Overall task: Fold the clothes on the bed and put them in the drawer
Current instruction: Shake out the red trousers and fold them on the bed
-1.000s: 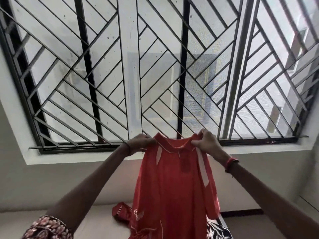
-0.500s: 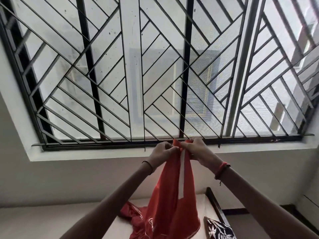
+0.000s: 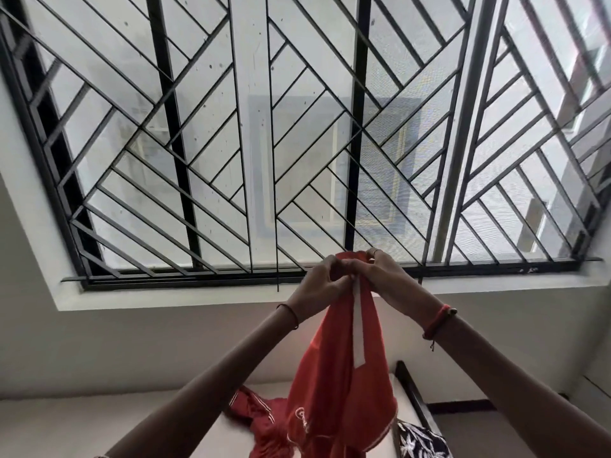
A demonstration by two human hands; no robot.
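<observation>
Behind everything a barred window grille [image 3: 205, 153] filled the upper view, with its pale sill [image 3: 198, 297] running beneath it. At the lower left lay the light surface of the bed [image 3: 49, 428].

The left hand [image 3: 322, 287] was raised in front of the sill, a thin dark band [image 3: 291, 315] round its wrist. Its fingers were curled and pinched the top edge of the red shirt [image 3: 340, 378]. The shirt hung straight down from both hands, doubled lengthwise into a narrow drape, with a white stripe [image 3: 357, 328] running down its front fold. Its top was bunched between the two hands, which met there, knuckles touching or all but touching. Lower down the cloth widened, and white lettering showed near the hem. A red sleeve [image 3: 256, 413] trailed to the left and lay on the bed.

The right hand [image 3: 388, 279] gripped the same top edge from the other side, fingers curled over the cloth. A red thread bracelet [image 3: 436, 322] circled that wrist.

Right of the shirt ran the dark bed frame [image 3: 413, 396]. Just beside the shirt's hem lay a black-and-white patterned cloth [image 3: 421, 441], partly cut off by the bottom edge of the view.
</observation>
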